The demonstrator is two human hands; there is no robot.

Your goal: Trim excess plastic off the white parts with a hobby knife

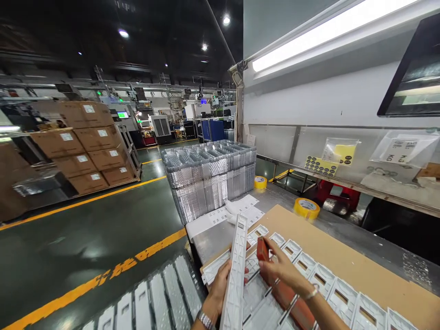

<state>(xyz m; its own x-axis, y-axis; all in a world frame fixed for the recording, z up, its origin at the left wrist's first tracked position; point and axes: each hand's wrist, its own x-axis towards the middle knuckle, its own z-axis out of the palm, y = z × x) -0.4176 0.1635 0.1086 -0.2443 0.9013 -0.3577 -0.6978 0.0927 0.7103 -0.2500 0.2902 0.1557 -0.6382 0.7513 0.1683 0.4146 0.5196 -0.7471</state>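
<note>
My left hand [217, 288] is closed around a long white plastic strip [237, 270], ribbed inside, with a small rectangular opening near its upper end. The strip stands tilted, its top pointing away from me. My right hand [283, 270] is closed on a red block-like piece [262, 250], just right of the strip. Below that hand runs a longer red-orange bar [287, 293]; whether the two are one piece I cannot tell. Beneath both hands, a row of similar white plastic parts [321, 276] with rectangular openings lies side by side on brown cardboard [309, 233].
Stacked clear plastic trays [209, 178] stand at the bench's far end. Two yellow tape rolls, one nearer [306, 209] and one farther [260, 182], sit beyond the cardboard. Printed sheets [249, 208] lie near the trays. At lower left, a tray [151, 298] holds more white strips.
</note>
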